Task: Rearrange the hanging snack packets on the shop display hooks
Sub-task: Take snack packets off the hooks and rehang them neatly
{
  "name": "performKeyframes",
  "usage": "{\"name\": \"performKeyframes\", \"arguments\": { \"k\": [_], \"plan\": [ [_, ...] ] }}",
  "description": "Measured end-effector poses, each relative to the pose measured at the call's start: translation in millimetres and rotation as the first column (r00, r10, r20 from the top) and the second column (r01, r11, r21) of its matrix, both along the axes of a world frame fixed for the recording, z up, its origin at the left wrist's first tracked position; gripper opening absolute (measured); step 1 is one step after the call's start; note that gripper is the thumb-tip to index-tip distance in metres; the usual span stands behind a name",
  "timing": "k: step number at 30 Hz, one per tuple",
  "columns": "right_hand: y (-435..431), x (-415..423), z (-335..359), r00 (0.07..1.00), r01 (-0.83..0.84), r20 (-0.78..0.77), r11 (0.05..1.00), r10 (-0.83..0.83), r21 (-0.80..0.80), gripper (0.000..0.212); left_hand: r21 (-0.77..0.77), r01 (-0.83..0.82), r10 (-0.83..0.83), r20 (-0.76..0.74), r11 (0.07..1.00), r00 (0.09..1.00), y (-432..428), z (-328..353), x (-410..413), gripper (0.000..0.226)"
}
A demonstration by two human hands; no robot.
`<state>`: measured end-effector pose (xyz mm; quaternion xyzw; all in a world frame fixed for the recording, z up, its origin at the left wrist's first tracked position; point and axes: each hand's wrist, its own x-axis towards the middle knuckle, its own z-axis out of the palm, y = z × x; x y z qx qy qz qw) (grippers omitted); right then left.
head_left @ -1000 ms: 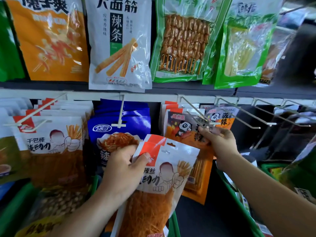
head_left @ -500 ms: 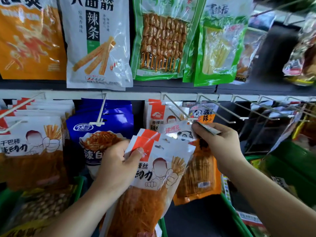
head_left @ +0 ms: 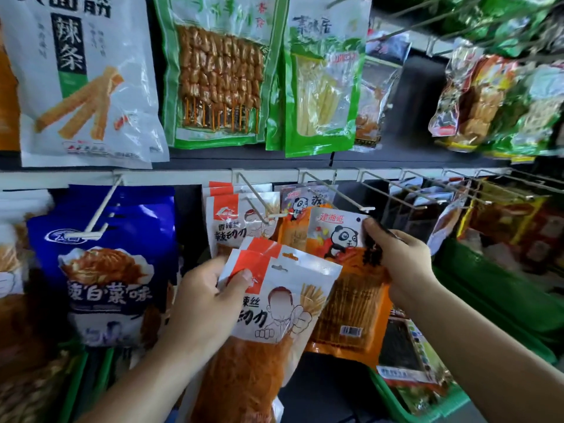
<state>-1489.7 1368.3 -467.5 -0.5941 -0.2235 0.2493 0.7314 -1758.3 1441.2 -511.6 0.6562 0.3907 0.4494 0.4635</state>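
The left hand [head_left: 210, 297] grips a small bundle of white-and-red packets [head_left: 283, 303], with the thumb pressed on the red corner of the front one. The bundle's lower end is cut off by the bottom of the view. The right hand [head_left: 403, 267] pinches the top right corner of an orange panda packet [head_left: 338, 239], whose front faces the camera. The fingertips there are blurred and dark, so the exact grip is hard to make out. The left lower part of this packet is hidden behind the bundle. Its top edge lies just beneath the tip of a wire hook [head_left: 335, 190], and I cannot tell if the hole is on the wire or off it. A second panda packet [head_left: 300, 206] hangs behind. More white-and-red packets [head_left: 235, 218] hang on the next hook to the left, then blue packets [head_left: 103, 270]. The right side of the display is too blurred to read. Compared with half a second ago, the panda packet's top is no more bent over but lies flat, and the left hand holds its bundle the same way.
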Motion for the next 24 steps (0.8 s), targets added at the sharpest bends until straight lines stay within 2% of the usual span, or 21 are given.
{"name": "performKeyframes", "arguments": {
  "k": [6,14,19,22,24],
  "plan": [
    [15.8,13.6,2.1,0.999,0.037,0.028,0.998,-0.035,-0.059,0.04,-0.003,0.0,0.0,0.002,1.0,1.0,3.4,-1.4,18.7,0.015],
    [27.9,27.7,-9.6,0.985,0.057,0.165,0.997,-0.048,-0.05,0.028,-0.007,0.006,-0.007,-0.018,1.0,1.0,13.9,-7.8,27.0,0.014],
    [36.6,30.3,-14.1,0.975,0.062,0.219,0.995,-0.043,-0.081,0.027,-0.009,0.01,-0.01,-0.013,1.0,1.0,15.6,-9.1,33.0,0.014],
    [49.0,35.5,-12.7,0.975,0.123,0.202,0.983,-0.094,-0.135,0.043,0.023,-0.007,0.008,-0.036,1.0,0.999,16.9,-9.0,35.4,0.014],
    [51.7,37.1,-14.5,0.934,0.286,0.276,0.939,-0.228,-0.192,0.064,0.007,-0.005,0.005,-0.023,1.0,1.0,18.1,-8.5,35.3,0.015]
  ]
}}
